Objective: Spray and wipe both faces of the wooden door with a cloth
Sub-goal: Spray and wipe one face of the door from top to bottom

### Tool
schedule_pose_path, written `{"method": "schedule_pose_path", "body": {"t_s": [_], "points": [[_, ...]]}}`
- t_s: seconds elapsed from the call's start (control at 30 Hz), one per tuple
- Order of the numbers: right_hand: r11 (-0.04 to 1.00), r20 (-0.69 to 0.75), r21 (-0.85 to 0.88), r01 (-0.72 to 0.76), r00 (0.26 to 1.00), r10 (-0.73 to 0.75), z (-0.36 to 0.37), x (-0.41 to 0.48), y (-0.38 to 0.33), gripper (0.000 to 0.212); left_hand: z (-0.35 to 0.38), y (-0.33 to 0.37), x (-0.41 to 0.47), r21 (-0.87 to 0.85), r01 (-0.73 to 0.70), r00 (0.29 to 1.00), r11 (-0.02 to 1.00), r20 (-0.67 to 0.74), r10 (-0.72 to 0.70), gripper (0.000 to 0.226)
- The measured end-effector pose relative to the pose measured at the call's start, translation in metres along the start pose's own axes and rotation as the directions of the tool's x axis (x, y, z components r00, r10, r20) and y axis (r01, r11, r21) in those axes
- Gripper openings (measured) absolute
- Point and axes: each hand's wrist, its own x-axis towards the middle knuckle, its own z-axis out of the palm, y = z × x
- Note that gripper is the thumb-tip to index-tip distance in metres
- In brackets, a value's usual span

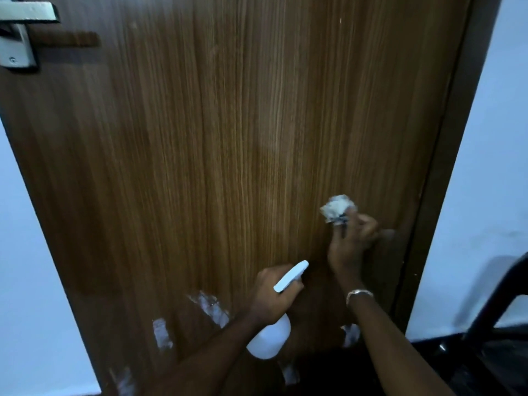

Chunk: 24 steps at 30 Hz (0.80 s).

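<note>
The brown wooden door [217, 144] fills most of the view, with vertical grain and white smears low down. My left hand [271, 292] grips a white spray bottle [271, 335] by its neck, the nozzle pointing up and right close to the door. My right hand [351, 241], with a bracelet at the wrist, presses a crumpled white cloth [338, 208] against the door's lower right part, near the frame edge.
A metal door handle [20, 27] sits at the top left. A dark door frame [445, 167] runs down the right, with pale wall [491, 172] beyond. A dark chair-like object [497, 332] stands at the bottom right. Pale wall also shows at left.
</note>
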Motion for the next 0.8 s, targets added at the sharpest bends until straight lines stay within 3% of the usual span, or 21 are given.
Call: {"method": "schedule_pose_path", "body": {"t_s": [0.07,0.13,0.17,0.23,0.3,0.33,0.37,0.43,0.5,0.57,0.6,0.63,0.7,0.73,0.8], "points": [[0.960,0.189,-0.066,0.271,0.948,-0.254,0.006,-0.041,0.008,0.040,-0.003,0.000,0.001,-0.010,-0.006,1.000,1.000,-0.021,0.005,0.022],[0.933,0.309,-0.093,0.347,0.901,-0.304,-0.002,-0.074,0.039,0.041,-0.009,-0.004,0.000,-0.020,0.011,1.000,1.000,-0.011,-0.011,0.019],[0.960,0.277,-0.092,0.264,0.933,-0.230,-0.007,-0.081,0.055,0.043,-0.012,-0.007,-0.001,-0.023,0.020,1.000,1.000,-0.008,-0.020,0.019],[0.996,0.080,-0.055,-0.076,0.994,0.080,-0.012,-0.069,0.068,0.051,-0.018,-0.012,-0.003,-0.023,0.022,1.000,0.999,-0.014,-0.023,0.024],[0.909,-0.068,0.008,-0.418,0.906,0.417,-0.009,-0.033,0.051,0.054,-0.022,-0.017,-0.002,-0.005,0.022,0.999,1.000,-0.036,-0.022,0.026],[0.886,-0.102,0.024,-0.462,0.881,0.462,-0.005,-0.016,0.034,0.052,-0.023,-0.019,-0.001,0.002,0.018,0.999,1.000,-0.045,-0.018,0.024],[0.914,-0.113,0.031,-0.404,0.907,0.405,0.000,-0.007,0.014,0.049,-0.023,-0.020,0.000,0.006,0.014,0.999,1.000,-0.044,-0.014,0.023],[0.998,-0.043,-0.025,-0.062,0.997,0.060,0.010,-0.013,-0.010,0.044,-0.021,-0.018,0.003,0.009,0.009,0.999,1.000,-0.033,-0.008,0.023],[0.956,0.191,-0.114,0.272,0.950,-0.248,0.018,-0.053,-0.003,0.045,-0.018,-0.015,0.007,0.009,0.008,1.000,1.000,-0.025,-0.008,0.021],[0.897,0.379,-0.114,0.426,0.854,-0.357,0.010,-0.092,0.031,0.045,-0.015,-0.016,0.010,-0.022,0.017,0.999,1.000,-0.027,-0.018,0.019],[0.897,0.384,-0.119,0.426,0.853,-0.354,0.002,-0.103,0.054,0.045,-0.014,-0.017,0.012,-0.046,0.024,0.999,0.999,-0.027,-0.025,0.018],[0.929,0.337,-0.116,0.352,0.893,-0.297,-0.007,-0.106,0.073,0.046,-0.011,-0.017,0.013,-0.067,0.025,0.999,0.997,-0.026,-0.027,0.016],[0.996,0.153,-0.092,-0.008,0.988,0.022,-0.019,-0.086,0.095,0.047,-0.004,-0.019,0.015,-0.093,0.015,0.999,0.996,-0.026,-0.018,0.015],[0.968,0.040,-0.058,-0.244,0.968,0.247,-0.021,-0.065,0.098,0.049,0.000,-0.019,0.016,-0.099,0.008,1.000,0.995,-0.023,-0.010,0.015],[0.787,-0.111,0.082,-0.612,0.779,0.617,-0.019,-0.013,0.092,0.050,0.009,-0.019,0.020,-0.116,0.007,1.000,0.993,-0.019,-0.009,0.015]]}}
